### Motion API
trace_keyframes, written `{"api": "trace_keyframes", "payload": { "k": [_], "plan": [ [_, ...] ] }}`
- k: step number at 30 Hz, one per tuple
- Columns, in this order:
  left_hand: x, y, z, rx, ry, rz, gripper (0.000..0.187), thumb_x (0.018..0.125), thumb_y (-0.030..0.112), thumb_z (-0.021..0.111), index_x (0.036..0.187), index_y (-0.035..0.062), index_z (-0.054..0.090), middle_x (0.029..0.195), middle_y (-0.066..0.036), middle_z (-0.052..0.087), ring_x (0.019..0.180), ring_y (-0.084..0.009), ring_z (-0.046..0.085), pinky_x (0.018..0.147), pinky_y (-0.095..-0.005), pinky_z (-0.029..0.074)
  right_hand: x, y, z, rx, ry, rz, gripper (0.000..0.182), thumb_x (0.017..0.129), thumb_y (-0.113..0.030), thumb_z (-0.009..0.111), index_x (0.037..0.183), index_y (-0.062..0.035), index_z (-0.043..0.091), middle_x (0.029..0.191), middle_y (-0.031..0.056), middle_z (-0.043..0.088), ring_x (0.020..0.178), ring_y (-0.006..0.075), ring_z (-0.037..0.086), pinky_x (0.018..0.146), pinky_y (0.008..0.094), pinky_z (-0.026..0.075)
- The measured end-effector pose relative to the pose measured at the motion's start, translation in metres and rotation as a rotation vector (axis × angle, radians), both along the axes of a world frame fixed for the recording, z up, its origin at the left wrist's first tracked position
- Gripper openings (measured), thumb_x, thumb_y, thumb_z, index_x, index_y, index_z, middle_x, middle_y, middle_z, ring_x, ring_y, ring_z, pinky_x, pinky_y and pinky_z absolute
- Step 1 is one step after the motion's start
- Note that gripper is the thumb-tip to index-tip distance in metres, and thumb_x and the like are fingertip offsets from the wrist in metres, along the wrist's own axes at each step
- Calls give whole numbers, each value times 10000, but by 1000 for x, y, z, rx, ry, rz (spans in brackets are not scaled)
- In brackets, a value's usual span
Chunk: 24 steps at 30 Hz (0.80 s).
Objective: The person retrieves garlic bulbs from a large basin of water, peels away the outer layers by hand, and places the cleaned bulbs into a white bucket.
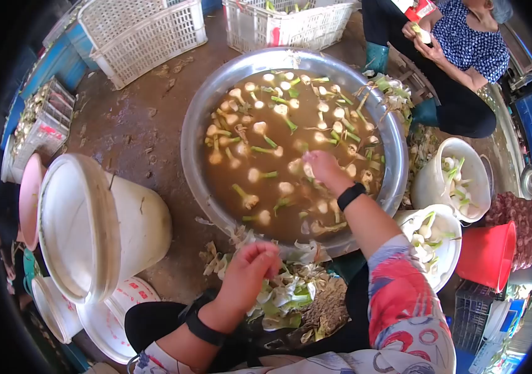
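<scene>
Many garlic bulbs with short green stems float in brown water inside a wide metal basin. Over the right part of the water, my right hand reaches down with its fingers closed at a pale garlic bulb; its fingertips are slightly blurred. My left hand is curled up in front of the basin's near rim, above a heap of peeled leaves and skins. Whatever its fingers hold, if anything, is hidden. Both wrists wear black bands.
White pails with garlic and a red bucket stand at right. A large white bucket is at left. White crates line the back. A co-worker sits at upper right holding a bulb.
</scene>
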<state>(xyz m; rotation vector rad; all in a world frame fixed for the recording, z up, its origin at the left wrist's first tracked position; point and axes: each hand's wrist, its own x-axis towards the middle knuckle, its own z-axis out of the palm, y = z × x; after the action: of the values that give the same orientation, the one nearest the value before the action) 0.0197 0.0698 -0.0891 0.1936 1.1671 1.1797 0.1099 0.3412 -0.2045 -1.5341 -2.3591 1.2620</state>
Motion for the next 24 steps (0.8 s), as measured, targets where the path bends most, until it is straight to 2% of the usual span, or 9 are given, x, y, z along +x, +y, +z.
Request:
{"api": "trace_keyframes", "payload": {
  "k": [2,4,7,10,13,15,19,21,24],
  "plan": [
    [-4,2,3,185,230,224,221,851,121,438,1031,-8,453,861,-49,523,782,-104,487,704,-226,394,-16,-37,47,-488,394,-167,284,871,-263,404,991,-35,523,940,88,587,712,246,597,581,335,479],
    [2,8,4,271,386,379,265,855,121,429,1077,-24,424,956,-78,500,876,-128,470,773,-249,376,-24,-93,98,-562,617,-148,297,902,-251,366,1123,-64,432,899,51,573,741,124,572,591,251,482],
    [3,12,11,498,596,422,375,872,142,389,1181,-63,332,1169,-146,408,1083,-188,392,931,-296,289,-27,-163,145,-513,824,-9,328,907,-226,367,1165,-27,400,998,53,550,884,116,537,724,221,453],
    [6,0,27,479,872,558,333,888,195,339,1108,-44,415,1090,-144,462,1012,-203,440,873,-303,339,-25,-198,154,-378,917,101,337,906,-183,369,1208,-34,371,1052,38,529,902,125,532,727,232,456],
    [2,-15,45,449,1022,604,297,879,197,341,1018,-31,472,997,-141,496,926,-213,470,812,-310,366,-17,-210,184,-212,927,144,297,859,-147,439,1078,46,488,884,147,589,792,176,567,733,261,436],
    [4,-22,55,491,1034,651,265,856,189,376,902,-25,525,850,-137,547,783,-219,526,716,-307,409,-2,-216,218,176,563,286,256,810,-188,486,886,34,588,758,173,592,673,254,577,649,300,459],
    [2,-41,63,536,1041,493,224,830,166,395,850,-3,541,765,-130,556,718,-248,540,658,-323,417,14,-226,242,96,224,374,247,768,-212,490,717,0,608,650,156,577,583,316,547,573,354,452],
    [2,-46,64,493,1214,391,210,827,169,402,829,11,540,739,-137,555,685,-286,545,629,-338,423,17,-238,244,505,132,491,229,733,-200,483,629,-20,577,607,147,562,550,317,539,539,392,432],
    [0,-51,65,536,1154,331,216,827,186,413,827,11,538,760,-152,561,684,-300,547,628,-341,427,21,-246,243,458,150,362,219,717,-188,485,589,-29,566,604,145,560,568,315,549,558,392,443]
  ]
}}
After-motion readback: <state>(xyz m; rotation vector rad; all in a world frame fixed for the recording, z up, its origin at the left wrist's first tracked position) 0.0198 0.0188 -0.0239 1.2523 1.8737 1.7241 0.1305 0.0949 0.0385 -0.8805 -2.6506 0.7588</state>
